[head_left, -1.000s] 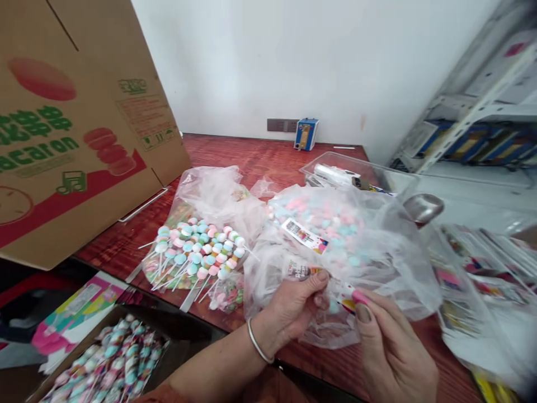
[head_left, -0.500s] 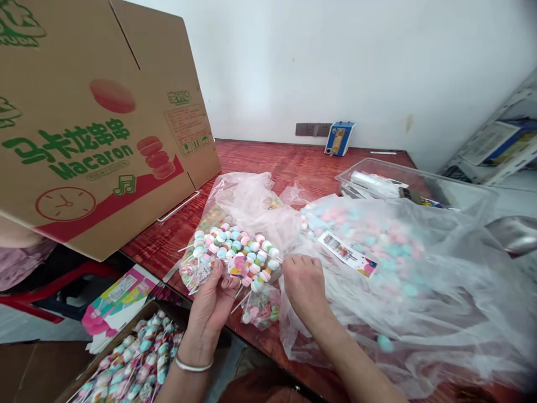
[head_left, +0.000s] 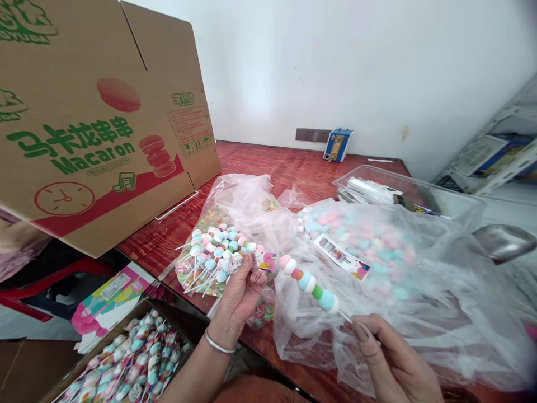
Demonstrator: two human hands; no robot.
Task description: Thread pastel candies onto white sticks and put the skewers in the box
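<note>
The left hand (head_left: 243, 290) is pinching a small printed wrapper (head_left: 267, 261) between thumb and fingers, and the right hand (head_left: 390, 355) is gripping the bare stick of a marshmallow skewer (head_left: 316, 286) near its lower end. The two hands are standing apart, with the skewer slanting through the air between them, its pink tip pointing up and left, just beside the wrapper. Pink, white, blue and green pieces are sitting in a row along it. A pale bracelet (head_left: 218, 346) is circling the left wrist. Beyond the left hand, a pile of skewers (head_left: 216, 246) is lying on a clear bag of colourful sweets (head_left: 205, 215), many white sticks pointing toward the near edge of the desk (head_left: 268, 159). A smaller bag of sweets (head_left: 265, 311) is showing only partly behind the left hand. On the right, a large clear bag (head_left: 377, 327) is spreading over the desk, holding pink, blue and white pieces, and a printed label (head_left: 342, 256) is lying on top of it. Behind, a blue-and-white device (head_left: 338, 145) is standing near the wall. A big carton (head_left: 159, 73) is rising on the left, while below the desk an open box (head_left: 111, 334) is holding many wrapped skewers (head_left: 134, 352).
</note>
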